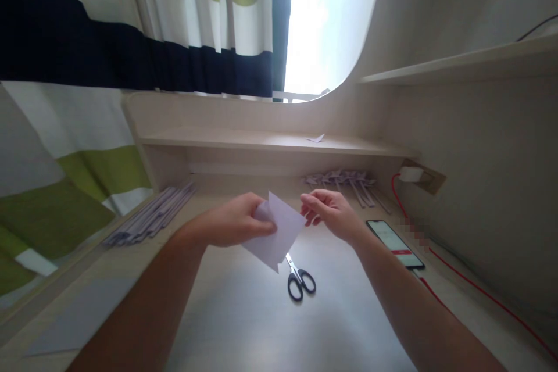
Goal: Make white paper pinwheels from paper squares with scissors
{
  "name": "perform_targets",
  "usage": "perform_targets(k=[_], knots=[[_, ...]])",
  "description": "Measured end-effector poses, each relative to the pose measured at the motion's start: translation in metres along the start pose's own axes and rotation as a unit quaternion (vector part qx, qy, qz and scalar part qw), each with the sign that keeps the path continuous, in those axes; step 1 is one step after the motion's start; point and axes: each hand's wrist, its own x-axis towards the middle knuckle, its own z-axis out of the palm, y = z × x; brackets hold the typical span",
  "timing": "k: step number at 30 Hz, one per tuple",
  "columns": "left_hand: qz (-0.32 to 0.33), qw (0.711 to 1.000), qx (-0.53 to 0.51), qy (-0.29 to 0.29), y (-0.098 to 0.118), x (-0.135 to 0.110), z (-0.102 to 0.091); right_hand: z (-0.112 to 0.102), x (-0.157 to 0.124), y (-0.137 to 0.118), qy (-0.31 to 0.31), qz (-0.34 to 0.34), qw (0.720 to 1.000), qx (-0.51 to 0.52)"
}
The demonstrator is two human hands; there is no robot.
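Note:
My left hand [238, 220] grips a cut sheet of white paper [283, 229], thumb on top and the other fingers mostly hidden beneath. The paper has pointed corners and slits, and it is held above the desk. Close to its right corner is my right hand [329, 212], with loosely curled fingers slightly apart and nothing visible between them. Below the paper, a pair of scissors [300, 282] with black handles lies on the desk, its blade tips hidden behind the paper.
Several rolled paper sticks [152, 215] lie at the left, and several paper pinwheels [344, 180] at the back right. A flat paper sheet [82, 317] rests front left. A phone [394, 244] with a red cable [483, 290] is on the right. A shelf [244, 138] spans the back.

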Motion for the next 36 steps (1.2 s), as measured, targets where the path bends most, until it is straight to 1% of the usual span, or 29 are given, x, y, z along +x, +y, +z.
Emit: perform_targets(k=[2, 4, 7, 9, 12, 14, 15, 17, 18, 19, 20, 21, 24, 27, 30, 36], knots=[[0.000, 1.000, 0.022, -0.016, -0.001, 0.003, 0.004, 0.001, -0.007, -0.012, 0.008, -0.034, 0.999, 0.038], [0.003, 0.999, 0.033, -0.019, -0.002, 0.005, 0.006, 0.003, -0.015, -0.020, -0.001, -0.065, 0.995, 0.072], [0.011, 1.000, 0.019, -0.016, -0.001, 0.004, 0.004, 0.005, -0.023, -0.027, -0.008, -0.065, 0.996, 0.067], [0.014, 1.000, 0.002, 0.001, 0.001, 0.003, 0.000, 0.004, -0.025, -0.029, -0.006, -0.055, 0.997, 0.060], [0.018, 0.998, -0.023, 0.058, 0.002, 0.002, -0.004, 0.001, -0.024, -0.030, -0.006, -0.046, 0.997, 0.068], [0.035, 0.991, -0.058, 0.115, 0.001, 0.003, -0.004, 0.001, -0.023, -0.030, -0.014, -0.037, 0.997, 0.072], [0.051, 0.983, -0.092, 0.151, 0.001, 0.005, -0.003, 0.001, -0.022, -0.030, -0.018, -0.033, 0.996, 0.079], [0.091, 0.951, -0.196, 0.222, 0.000, 0.010, 0.001, 0.002, -0.021, -0.029, -0.018, -0.033, 0.994, 0.103], [0.105, 0.932, -0.249, 0.242, 0.000, 0.012, 0.003, 0.002, -0.020, -0.028, -0.012, -0.037, 0.992, 0.120], [0.111, 0.918, -0.289, 0.249, 0.000, 0.015, 0.005, 0.002, -0.019, -0.028, -0.006, -0.042, 0.990, 0.137], [0.110, 0.912, -0.311, 0.244, 0.001, 0.016, 0.007, 0.002, -0.018, -0.027, -0.001, -0.048, 0.987, 0.151], [0.103, 0.915, -0.314, 0.229, 0.001, 0.017, 0.009, 0.002, -0.017, -0.026, 0.002, -0.052, 0.985, 0.163], [0.075, 0.940, -0.273, 0.191, 0.002, 0.017, 0.011, 0.001, -0.017, -0.024, 0.002, -0.061, 0.982, 0.178], [0.054, 0.953, -0.244, 0.171, 0.002, 0.016, 0.012, 0.001, -0.018, -0.025, 0.002, -0.066, 0.983, 0.170], [0.046, 0.960, -0.222, 0.163, 0.002, 0.015, 0.013, 0.001, -0.020, -0.028, 0.000, -0.071, 0.985, 0.160], [0.069, 0.965, -0.189, 0.168, 0.003, 0.015, 0.016, 0.001, -0.022, -0.029, -0.002, -0.077, 0.985, 0.152]])
